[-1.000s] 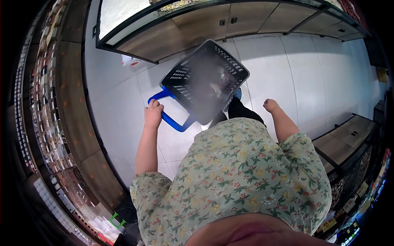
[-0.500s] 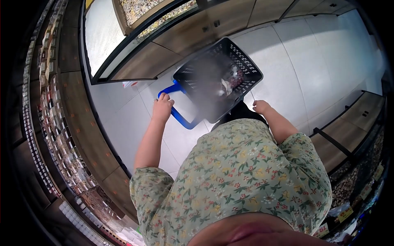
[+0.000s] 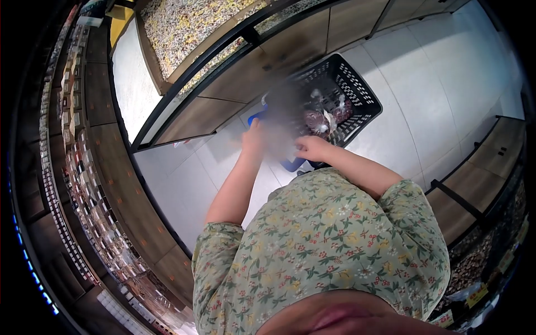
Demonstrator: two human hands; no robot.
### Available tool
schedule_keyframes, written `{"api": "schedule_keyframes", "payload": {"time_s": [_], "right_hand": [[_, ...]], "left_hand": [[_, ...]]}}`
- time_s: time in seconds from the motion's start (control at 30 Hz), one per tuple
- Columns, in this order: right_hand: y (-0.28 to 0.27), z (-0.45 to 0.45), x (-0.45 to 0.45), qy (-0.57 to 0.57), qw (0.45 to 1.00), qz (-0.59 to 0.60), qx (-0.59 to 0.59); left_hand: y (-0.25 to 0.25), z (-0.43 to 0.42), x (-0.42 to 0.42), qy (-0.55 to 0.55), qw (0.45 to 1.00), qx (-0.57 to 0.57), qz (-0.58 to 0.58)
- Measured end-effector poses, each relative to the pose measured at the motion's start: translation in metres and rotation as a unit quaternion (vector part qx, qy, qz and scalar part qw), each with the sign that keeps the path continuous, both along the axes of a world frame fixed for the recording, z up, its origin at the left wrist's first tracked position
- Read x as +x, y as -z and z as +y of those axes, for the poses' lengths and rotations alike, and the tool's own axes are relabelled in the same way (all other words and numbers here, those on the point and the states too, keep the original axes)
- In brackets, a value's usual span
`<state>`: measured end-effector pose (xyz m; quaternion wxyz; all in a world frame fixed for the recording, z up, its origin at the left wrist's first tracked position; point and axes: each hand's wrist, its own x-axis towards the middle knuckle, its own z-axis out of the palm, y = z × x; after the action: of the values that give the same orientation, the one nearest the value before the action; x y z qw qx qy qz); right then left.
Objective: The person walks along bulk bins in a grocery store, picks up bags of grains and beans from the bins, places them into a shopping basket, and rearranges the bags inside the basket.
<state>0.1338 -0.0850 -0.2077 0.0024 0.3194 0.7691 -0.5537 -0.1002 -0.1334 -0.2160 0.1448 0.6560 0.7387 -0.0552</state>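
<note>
L hand [image 3: 253, 138], head view: closed round the L end of the blue handle [image 3: 293, 164]; thumb is up top, finger detail partly lost in grey blur. R hand [image 3: 312, 148]: fingers half curled, positioned at the near side of the black basket [image 3: 360, 84], just beside the handle's R end. Whether it grips the handle or only touches it: cannot tell, blur covers fingertips.

Basket location: ahead of the wearer's body, opening toward cam., rim set diag. in view. Walls perforated w/ slots. L part of basket obscured by blur. Contents, R part of interior: 2 clear-wrapped dark red packs, 1 nearer [image 3: 316, 120] & 1 farther [image 3: 343, 111], w/ a white piece [image 3: 329, 117] btwn them. Exact goods: cannot tell.

Surroundings, same view: light tile floor [image 3: 399, 106] beneath & to R of basket. Beyond basket, wood-tone cabinet [image 3: 209, 118] w/ black frame; on top, tray of mixed yellow & pale pcs. [image 3: 195, 33], white surface [image 3: 133, 89] to its L. Far L: shelf of small packed goods [image 3: 97, 206], approx. curved by lens. R side: 2nd wood-tone cabinet [image 3: 480, 176], w/ brown loose goods [image 3: 474, 254] & yellow tag [image 3: 477, 295] nearer the wearer. Wearer's top: green floral [image 3: 346, 240], short sleeves.
</note>
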Motion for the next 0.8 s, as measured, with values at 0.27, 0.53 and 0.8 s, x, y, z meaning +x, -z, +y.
{"api": "schedule_keyframes", "payload": {"time_s": [0.27, 0.53, 0.8], "right_hand": [[-0.100, 0.048, 0.018, 0.071, 0.995, -0.037, 0.059], [-0.022, 0.078, 0.048, 0.249, 0.959, -0.061, 0.121], [-0.041, 0.130, 0.027, 0.232, 0.926, -0.190, 0.230]], "left_hand": [[-0.020, 0.084, 0.077, 0.095, 0.984, 0.120, -0.087], [-0.014, 0.126, 0.071, 0.154, 0.942, 0.291, -0.067], [-0.095, 0.233, -0.067, -0.027, 0.935, 0.328, -0.134]]}}
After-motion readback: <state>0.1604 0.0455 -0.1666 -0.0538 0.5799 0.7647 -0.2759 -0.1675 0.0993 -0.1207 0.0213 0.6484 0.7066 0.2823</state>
